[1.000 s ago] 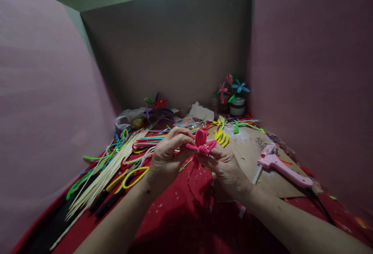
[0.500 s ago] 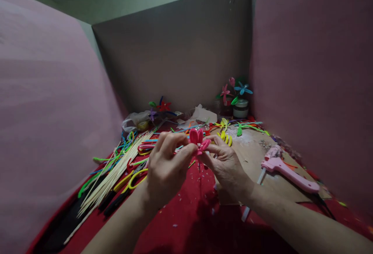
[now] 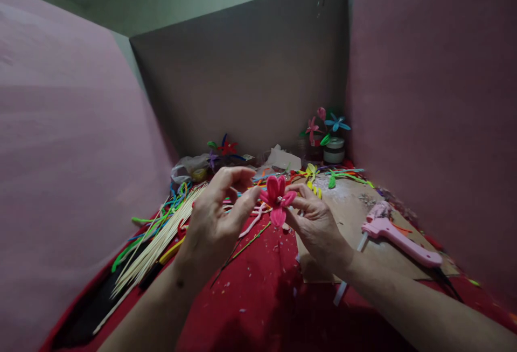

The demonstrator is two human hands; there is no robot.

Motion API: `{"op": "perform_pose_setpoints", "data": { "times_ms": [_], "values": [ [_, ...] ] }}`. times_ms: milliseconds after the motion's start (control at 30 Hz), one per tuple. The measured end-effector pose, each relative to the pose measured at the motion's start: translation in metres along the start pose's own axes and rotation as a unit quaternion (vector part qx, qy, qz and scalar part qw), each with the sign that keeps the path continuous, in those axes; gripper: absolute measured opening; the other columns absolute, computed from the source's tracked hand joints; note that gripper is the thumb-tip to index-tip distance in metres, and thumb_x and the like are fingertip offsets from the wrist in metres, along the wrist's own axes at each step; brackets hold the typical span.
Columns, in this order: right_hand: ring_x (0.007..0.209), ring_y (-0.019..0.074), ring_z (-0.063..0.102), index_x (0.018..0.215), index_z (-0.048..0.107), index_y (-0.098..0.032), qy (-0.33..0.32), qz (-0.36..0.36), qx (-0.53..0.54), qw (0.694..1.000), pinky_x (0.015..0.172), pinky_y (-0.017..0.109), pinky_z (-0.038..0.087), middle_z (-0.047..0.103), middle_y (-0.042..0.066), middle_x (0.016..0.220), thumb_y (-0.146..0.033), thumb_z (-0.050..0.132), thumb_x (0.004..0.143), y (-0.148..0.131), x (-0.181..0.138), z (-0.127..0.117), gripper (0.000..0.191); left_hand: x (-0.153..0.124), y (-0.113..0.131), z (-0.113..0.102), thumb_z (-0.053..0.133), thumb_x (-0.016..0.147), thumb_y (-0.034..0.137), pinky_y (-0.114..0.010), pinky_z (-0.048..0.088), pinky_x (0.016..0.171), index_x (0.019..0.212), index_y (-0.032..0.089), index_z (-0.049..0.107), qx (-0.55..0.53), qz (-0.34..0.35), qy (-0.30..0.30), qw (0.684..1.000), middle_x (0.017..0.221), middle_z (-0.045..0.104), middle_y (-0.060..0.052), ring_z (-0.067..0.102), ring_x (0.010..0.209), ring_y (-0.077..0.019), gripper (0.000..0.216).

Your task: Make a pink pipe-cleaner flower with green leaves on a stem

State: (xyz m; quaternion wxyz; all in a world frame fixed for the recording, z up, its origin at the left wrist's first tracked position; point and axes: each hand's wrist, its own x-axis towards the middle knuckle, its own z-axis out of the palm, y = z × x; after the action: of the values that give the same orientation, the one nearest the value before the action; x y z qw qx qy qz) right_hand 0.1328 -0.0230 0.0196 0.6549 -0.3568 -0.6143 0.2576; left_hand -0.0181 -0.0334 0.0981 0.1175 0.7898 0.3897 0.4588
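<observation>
A pink pipe-cleaner flower (image 3: 277, 197) with looped petals is held up between both hands over the red cloth (image 3: 258, 298). My right hand (image 3: 317, 222) pinches the flower from its right side and from below. My left hand (image 3: 216, 217) has its fingertips on the flower's left petals, with the fingers spread. Whatever stem the flower has is hidden behind my right fingers.
A bundle of wooden skewers (image 3: 157, 244), coloured pipe cleaners (image 3: 189, 201) and yellow-handled scissors (image 3: 169, 255) lie at the left. A pink glue gun (image 3: 398, 239) rests on brown cardboard (image 3: 347, 217) at the right. Finished flowers stand in a jar (image 3: 333, 150) at the back. Pink boards wall both sides.
Both hands have stayed on the flower. It has turned so its petals face me more openly, and my left fingers have spread.
</observation>
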Motion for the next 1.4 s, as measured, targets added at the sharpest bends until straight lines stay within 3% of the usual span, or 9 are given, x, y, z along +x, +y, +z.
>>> {"op": "perform_pose_setpoints", "data": {
  "times_ms": [133, 300, 467, 667, 767, 867, 1033, 1267, 1400],
  "values": [
    [0.087, 0.0181, 0.051, 0.077, 0.072, -0.028, 0.006, -0.046, -0.011, 0.999, 0.078, 0.034, 0.042, 0.054, 0.004, 0.092, -0.026, 0.062, 0.078, -0.001, -0.006, 0.002, 0.010, 0.014, -0.002, 0.008, 0.061, 0.074, 0.030, -0.026, 0.043, 0.062, 0.082, 0.015, 0.062, -0.133, -0.128, -0.085, 0.979, 0.073, 0.062, -0.003, 0.055, 0.066, -0.0134, 0.017],
    [0.093, 0.0183, 0.051, 0.083, 0.071, -0.029, -0.012, -0.079, -0.009, 0.997, 0.082, 0.035, 0.043, 0.054, 0.004, 0.097, -0.021, 0.060, 0.079, 0.003, -0.011, -0.001, 0.014, 0.017, -0.022, 0.017, 0.064, 0.071, 0.027, -0.021, 0.040, 0.053, 0.071, 0.012, 0.062, -0.315, -0.265, -0.143, 0.900, 0.062, 0.060, -0.002, 0.052, 0.052, -0.0084, 0.016],
    [0.092, 0.0195, 0.050, 0.079, 0.071, -0.028, -0.039, -0.078, -0.050, 0.995, 0.079, 0.037, 0.044, 0.053, 0.005, 0.100, -0.021, 0.060, 0.079, 0.006, -0.011, -0.005, 0.013, 0.021, -0.015, 0.003, 0.064, 0.072, 0.027, -0.022, 0.044, 0.057, 0.093, 0.016, 0.063, -0.271, -0.212, -0.163, 0.925, 0.074, 0.065, -0.004, 0.059, 0.063, -0.0123, 0.024],
    [0.093, 0.0208, 0.049, 0.074, 0.069, -0.025, -0.095, -0.139, -0.104, 0.980, 0.081, 0.039, 0.041, 0.055, 0.005, 0.099, -0.015, 0.058, 0.077, 0.001, -0.012, -0.007, 0.015, 0.039, 0.002, 0.000, 0.065, 0.068, 0.022, -0.020, 0.038, 0.047, 0.066, 0.015, 0.069, -0.214, -0.174, -0.337, 0.900, 0.057, 0.059, -0.001, 0.051, 0.049, -0.0094, 0.009],
    [0.090, 0.0207, 0.047, 0.069, 0.067, -0.023, -0.099, -0.148, -0.118, 0.977, 0.080, 0.040, 0.041, 0.055, 0.005, 0.097, -0.014, 0.057, 0.076, 0.003, -0.015, -0.007, 0.015, 0.047, -0.002, 0.010, 0.065, 0.066, 0.019, -0.019, 0.037, 0.045, 0.062, 0.014, 0.069, -0.193, -0.170, -0.369, 0.893, 0.053, 0.057, 0.000, 0.049, 0.047, -0.0087, 0.007],
    [0.089, 0.0207, 0.047, 0.070, 0.068, -0.024, -0.082, -0.134, -0.109, 0.982, 0.079, 0.039, 0.042, 0.055, 0.005, 0.097, -0.018, 0.057, 0.078, 0.007, -0.015, -0.007, 0.015, 0.046, -0.005, 0.013, 0.067, 0.065, 0.023, -0.020, 0.037, 0.045, 0.069, 0.014, 0.068, -0.175, -0.157, -0.336, 0.912, 0.056, 0.058, 0.000, 0.050, 0.048, -0.0093, 0.010],
    [0.094, 0.0202, 0.048, 0.079, 0.070, -0.028, -0.041, -0.099, -0.067, 0.992, 0.083, 0.038, 0.040, 0.054, 0.004, 0.099, -0.020, 0.059, 0.080, 0.009, -0.013, -0.009, 0.013, 0.027, -0.005, -0.004, 0.072, 0.062, 0.028, -0.019, 0.033, 0.045, 0.094, 0.017, 0.062, -0.123, -0.115, -0.144, 0.975, 0.065, 0.057, 0.001, 0.048, 0.053, -0.0087, 0.035],
    [0.098, 0.0184, 0.049, 0.081, 0.071, -0.029, -0.041, -0.081, 0.033, 0.995, 0.088, 0.036, 0.038, 0.053, 0.003, 0.101, -0.020, 0.059, 0.080, 0.004, -0.013, -0.007, 0.015, 0.011, -0.019, -0.003, 0.063, 0.071, 0.022, -0.022, 0.038, 0.056, 0.077, 0.013, 0.066, -0.243, -0.194, -0.284, 0.907, 0.069, 0.060, -0.002, 0.050, 0.058, -0.0090, 0.011],
    [0.093, 0.0181, 0.050, 0.079, 0.071, -0.029, -0.035, -0.076, 0.011, 0.996, 0.085, 0.035, 0.038, 0.053, 0.003, 0.095, -0.019, 0.059, 0.080, 0.003, -0.011, -0.006, 0.015, 0.006, -0.016, -0.007, 0.064, 0.072, 0.023, -0.024, 0.042, 0.063, 0.081, 0.017, 0.065, -0.216, -0.137, -0.122, 0.959, 0.076, 0.062, -0.002, 0.054, 0.065, -0.0110, 0.011]
  ]
}}
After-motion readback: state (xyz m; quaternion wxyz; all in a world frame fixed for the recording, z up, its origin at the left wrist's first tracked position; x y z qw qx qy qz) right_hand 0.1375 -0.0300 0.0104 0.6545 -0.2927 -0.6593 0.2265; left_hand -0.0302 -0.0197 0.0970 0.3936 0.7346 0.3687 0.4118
